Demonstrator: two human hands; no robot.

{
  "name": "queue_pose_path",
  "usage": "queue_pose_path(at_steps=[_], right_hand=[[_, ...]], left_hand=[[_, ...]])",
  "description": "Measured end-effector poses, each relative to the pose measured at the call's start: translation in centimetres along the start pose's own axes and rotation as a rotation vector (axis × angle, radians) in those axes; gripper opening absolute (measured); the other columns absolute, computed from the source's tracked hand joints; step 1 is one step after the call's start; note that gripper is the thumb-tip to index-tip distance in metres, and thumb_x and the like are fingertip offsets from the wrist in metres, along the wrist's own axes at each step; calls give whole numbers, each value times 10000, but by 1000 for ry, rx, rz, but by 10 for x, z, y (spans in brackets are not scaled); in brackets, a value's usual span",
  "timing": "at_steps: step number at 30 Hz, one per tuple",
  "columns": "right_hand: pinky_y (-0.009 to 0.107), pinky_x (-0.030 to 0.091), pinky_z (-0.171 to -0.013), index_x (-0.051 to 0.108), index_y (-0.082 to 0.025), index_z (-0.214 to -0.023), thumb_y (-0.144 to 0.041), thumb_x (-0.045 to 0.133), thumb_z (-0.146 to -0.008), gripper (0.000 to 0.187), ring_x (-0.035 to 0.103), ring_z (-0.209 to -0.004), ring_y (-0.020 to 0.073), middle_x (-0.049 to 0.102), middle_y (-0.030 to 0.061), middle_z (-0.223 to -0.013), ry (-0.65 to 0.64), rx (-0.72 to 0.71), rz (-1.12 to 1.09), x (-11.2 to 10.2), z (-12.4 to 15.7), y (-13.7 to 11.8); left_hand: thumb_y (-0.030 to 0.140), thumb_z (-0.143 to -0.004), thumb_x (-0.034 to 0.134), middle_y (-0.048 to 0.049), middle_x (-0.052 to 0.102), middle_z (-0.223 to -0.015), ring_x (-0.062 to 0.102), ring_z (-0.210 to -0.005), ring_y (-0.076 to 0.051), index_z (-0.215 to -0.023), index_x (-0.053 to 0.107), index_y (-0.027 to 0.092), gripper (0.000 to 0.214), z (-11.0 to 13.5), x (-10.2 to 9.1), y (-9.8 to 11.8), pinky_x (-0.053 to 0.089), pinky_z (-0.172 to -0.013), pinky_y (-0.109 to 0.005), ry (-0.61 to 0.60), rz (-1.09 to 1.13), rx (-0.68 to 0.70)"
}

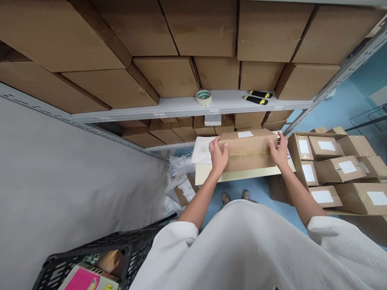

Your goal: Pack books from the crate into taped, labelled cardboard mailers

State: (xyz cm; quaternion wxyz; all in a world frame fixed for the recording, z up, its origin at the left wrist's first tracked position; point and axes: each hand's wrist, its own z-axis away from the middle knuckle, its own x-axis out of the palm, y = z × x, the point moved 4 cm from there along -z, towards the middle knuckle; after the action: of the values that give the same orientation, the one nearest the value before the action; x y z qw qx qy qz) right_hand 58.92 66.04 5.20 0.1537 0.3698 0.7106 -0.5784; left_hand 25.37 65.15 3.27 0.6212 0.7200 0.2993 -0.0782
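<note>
Between my two hands is a brown cardboard box [250, 155] with clear tape along its near side and a white label [245, 134] on top. My left hand [218, 155] grips its left end, thumb on the near face. At the opposite end, my right hand [278, 151] holds the box with the thumb in front and the fingers behind. Under the box is a pale yellow board [205, 174]. A white sheet [202, 150] lies on that board, left of the box.
A grey shelf [178, 102] full of cardboard boxes stands ahead, bearing a tape roll [203, 97] and two utility knives [256, 97]. Labelled boxes [344, 169] are stacked at right. Crumpled white wrapping [181, 181] lies at left, beyond a black crate [130, 257].
</note>
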Motion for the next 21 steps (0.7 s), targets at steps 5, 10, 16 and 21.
queue_pose_path(at_steps=[5, 10, 16, 21], right_hand=[[533, 534, -1085, 527, -208, -1556, -722, 503, -1011, 750, 582, -1205, 323, 572, 169, -1284, -120, 131, -40, 28, 34, 28], [499, 521, -1110, 657, -158, -1379, -718, 523, -959, 714, 635, -1170, 329, 621, 188, -1232, -273, 311, 6, 59, 69, 72], [505, 488, -1155, 674, -93, -1374, -626, 465, -995, 687, 668, -1253, 375, 668, 274, -1363, -427, 454, 77, 67, 54, 101], [488, 456, -1221, 560, -178, -1548, -599, 565, -957, 725, 611, -1399, 348, 584, 190, -1597, -375, 474, -130, 77, -5, 93]], left_hand=[[279, -985, 612, -164, 527, -1431, 540, -1387, -299, -1492, 495, 242, 522, 34, 13, -42, 456, -1210, -462, -54, 15, -113], [170, -870, 634, -153, 548, -1337, 586, -1339, -310, -1496, 481, 209, 646, 68, 33, -84, 452, -1216, -493, -216, -54, -231], [290, -917, 640, -224, 532, -1486, 511, -1467, -376, -1531, 463, 166, 651, 49, 41, -97, 408, -1251, -547, -243, -152, -291], [323, -952, 615, -201, 501, -1641, 471, -1551, -338, -1607, 419, 187, 697, -18, 62, -87, 369, -1293, -479, -289, -10, -380]])
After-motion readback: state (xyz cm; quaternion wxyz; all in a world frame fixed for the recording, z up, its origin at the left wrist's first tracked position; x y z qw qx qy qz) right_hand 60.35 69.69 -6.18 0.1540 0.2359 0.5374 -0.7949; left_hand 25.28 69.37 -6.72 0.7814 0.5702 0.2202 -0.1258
